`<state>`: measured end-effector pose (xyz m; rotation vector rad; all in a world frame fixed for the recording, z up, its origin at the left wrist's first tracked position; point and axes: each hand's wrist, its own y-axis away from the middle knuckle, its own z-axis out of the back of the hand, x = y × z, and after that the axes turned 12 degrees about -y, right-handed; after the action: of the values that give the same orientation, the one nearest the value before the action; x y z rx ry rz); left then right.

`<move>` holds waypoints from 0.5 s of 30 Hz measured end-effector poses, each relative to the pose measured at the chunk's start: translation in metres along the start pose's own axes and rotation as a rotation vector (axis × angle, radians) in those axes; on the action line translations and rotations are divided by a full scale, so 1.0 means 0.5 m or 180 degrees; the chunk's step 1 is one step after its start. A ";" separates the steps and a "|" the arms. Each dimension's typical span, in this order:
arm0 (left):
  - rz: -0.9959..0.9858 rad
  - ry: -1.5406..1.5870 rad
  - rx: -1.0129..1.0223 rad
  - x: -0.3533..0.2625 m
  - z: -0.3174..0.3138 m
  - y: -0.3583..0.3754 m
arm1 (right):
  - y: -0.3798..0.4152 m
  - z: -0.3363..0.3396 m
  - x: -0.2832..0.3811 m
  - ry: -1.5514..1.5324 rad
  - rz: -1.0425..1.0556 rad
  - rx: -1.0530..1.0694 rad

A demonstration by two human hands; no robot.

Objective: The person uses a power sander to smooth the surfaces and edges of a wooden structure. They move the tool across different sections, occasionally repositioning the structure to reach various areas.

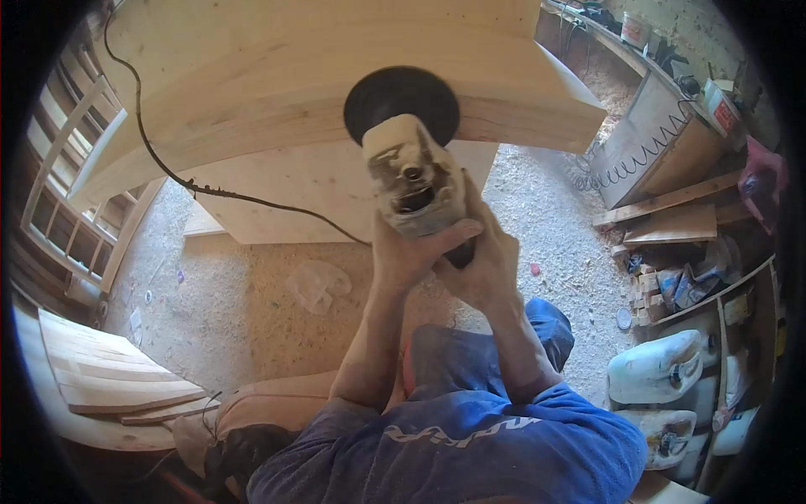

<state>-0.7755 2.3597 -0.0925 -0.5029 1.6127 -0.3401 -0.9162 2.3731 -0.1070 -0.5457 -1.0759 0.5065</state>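
Observation:
Both of my hands grip a dusty angle grinder (pixel 411 181) in front of my chest. My left hand (pixel 407 256) wraps the body from the left, its thumb reaching across the near end. On the other side, my right hand (pixel 487 260) closes round the body and rear of the tool. The round black disc (pixel 401 102) at the far end lies against or just over the curved edge of a thick wooden panel (pixel 520 118); exact contact cannot be told. A dark power cord (pixel 277 204) runs left from the tool and up over the wood.
Wood dust and shavings cover the floor (pixel 537 210), where a clear plastic bag (pixel 317 286) lies. White jerrycans (pixel 655 367) stand at the lower right. Stacked boards (pixel 109 361) lie at the lower left, and a slatted wooden frame (pixel 63 193) leans behind them. A coiled hose (pixel 638 160) hangs at right.

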 end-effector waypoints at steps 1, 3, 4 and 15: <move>0.0141 -0.0096 0.0185 0.002 -0.014 -0.001 | 0.006 0.012 -0.005 -0.0011 -0.0028 0.0009; 0.0193 -0.0298 0.0485 0.000 -0.045 -0.002 | 0.011 0.037 -0.017 -0.0104 -0.0185 -0.0189; 0.0200 -0.0301 0.0483 -0.004 -0.064 -0.002 | 0.019 0.050 -0.025 -0.0108 -0.0190 -0.0185; 0.0100 -0.0256 0.0857 -0.001 -0.206 0.000 | 0.059 0.161 -0.082 -0.0191 -0.0622 -0.0451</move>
<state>-0.8778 2.3522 -0.0813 -0.2818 1.4681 -0.4989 -1.0093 2.3832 -0.1234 -0.5452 -1.2149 0.2783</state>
